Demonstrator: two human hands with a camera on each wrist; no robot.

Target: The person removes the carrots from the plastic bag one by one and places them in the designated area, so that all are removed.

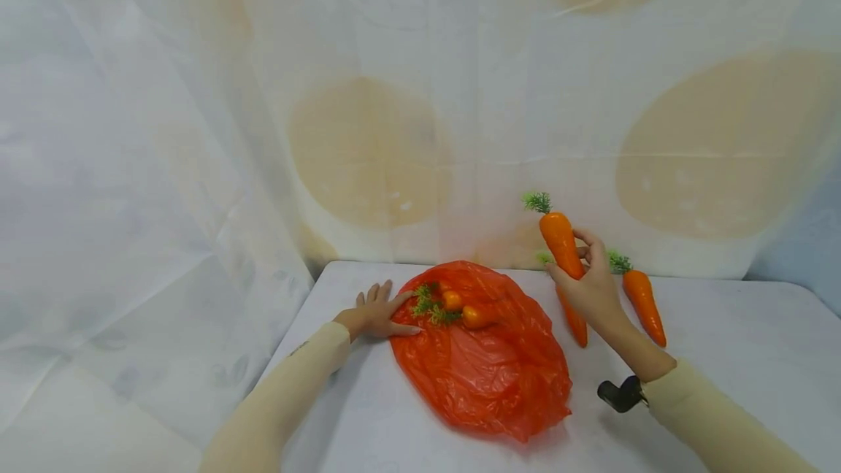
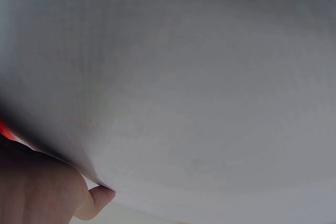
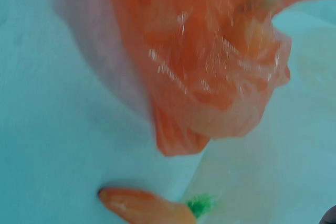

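My right hand (image 1: 594, 283) grips an orange carrot (image 1: 560, 239) with a green leafy top, raised above the table's back edge. Below it a second carrot (image 1: 577, 323) lies on the table, partly covered by the hand and the held one. My left hand (image 1: 377, 314) rests with spread fingers at the left edge of a red plastic bag (image 1: 486, 378), thumb and forefinger touching it. On or in the bag's upper part, carrots (image 1: 474, 317) show their orange tops and green leaves. In the left wrist view, part of my left hand (image 2: 42, 190) appears at lower left.
A third loose carrot (image 1: 644, 305) lies right of my right forearm's line. The white table (image 1: 742, 371) ends at the back against a hanging pale cloth (image 1: 525, 115) with tan spots. A black wrist device (image 1: 620, 394) sits on my right sleeve.
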